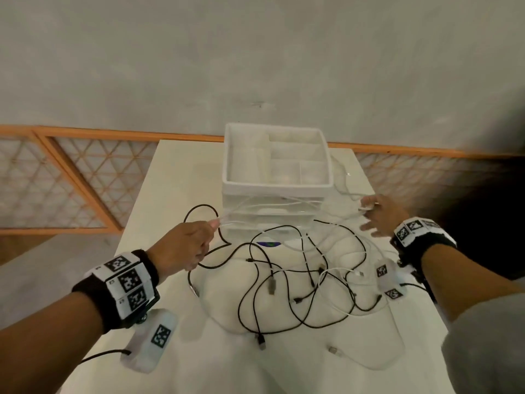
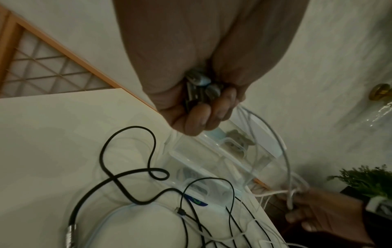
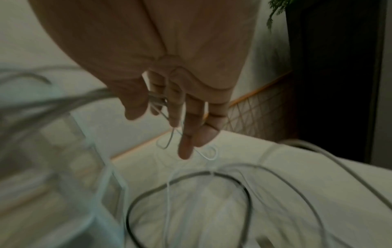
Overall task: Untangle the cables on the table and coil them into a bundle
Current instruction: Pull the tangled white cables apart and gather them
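A tangle of black and white cables [image 1: 298,280] lies on the white table [image 1: 176,177] in front of me. My left hand [image 1: 208,227] is closed around a bunch of white cable strands and plugs [image 2: 201,90] at the left of the drawer unit. The white strands [image 1: 270,204] stretch across the drawers' front to my right hand [image 1: 368,207]. Its thumb and forefinger pinch them [image 3: 155,100], and its other fingers [image 3: 186,147] are stretched out. A thick black cable [image 2: 129,151] loops on the table below my left hand.
A white divided tray [image 1: 227,155] sits on a stack of clear drawers [image 1: 272,223] at the table's far middle. One white cable end [image 1: 332,350] lies near the front edge. An orange lattice rail [image 1: 85,177] runs behind the table. A plant [image 2: 364,181] stands off its right side.
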{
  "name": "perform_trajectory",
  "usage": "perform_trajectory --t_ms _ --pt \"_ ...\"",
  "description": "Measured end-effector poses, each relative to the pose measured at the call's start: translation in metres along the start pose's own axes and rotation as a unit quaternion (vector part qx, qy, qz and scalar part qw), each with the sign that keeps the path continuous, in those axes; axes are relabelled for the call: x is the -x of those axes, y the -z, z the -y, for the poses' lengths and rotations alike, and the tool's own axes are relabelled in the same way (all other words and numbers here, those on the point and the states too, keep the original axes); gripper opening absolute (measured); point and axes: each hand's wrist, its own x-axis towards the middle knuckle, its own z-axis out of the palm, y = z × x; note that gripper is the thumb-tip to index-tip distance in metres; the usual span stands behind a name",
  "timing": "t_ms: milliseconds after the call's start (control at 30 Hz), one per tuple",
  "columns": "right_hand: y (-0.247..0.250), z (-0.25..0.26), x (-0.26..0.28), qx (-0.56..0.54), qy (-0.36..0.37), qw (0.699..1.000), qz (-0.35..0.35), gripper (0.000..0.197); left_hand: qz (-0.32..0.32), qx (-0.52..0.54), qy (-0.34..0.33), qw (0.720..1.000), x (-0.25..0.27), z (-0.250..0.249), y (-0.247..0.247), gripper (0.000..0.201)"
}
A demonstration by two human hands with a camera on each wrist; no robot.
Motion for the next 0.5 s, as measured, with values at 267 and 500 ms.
perform_trajectory --t_ms 267,500 --pt "-0.07 -0.055 0.064 0.268 0.049 0.962 -0.02 0.017 -0.036 0.053 -0.036 0.997 0.008 -0.018 -0.021 0.022" --pt "-0.179 -0.052 0.1 0.299 0.182 0.926 0.143 0.042 0.02 0.211 -0.078 0.974 0.027 -0.061 -0.025 0.015"
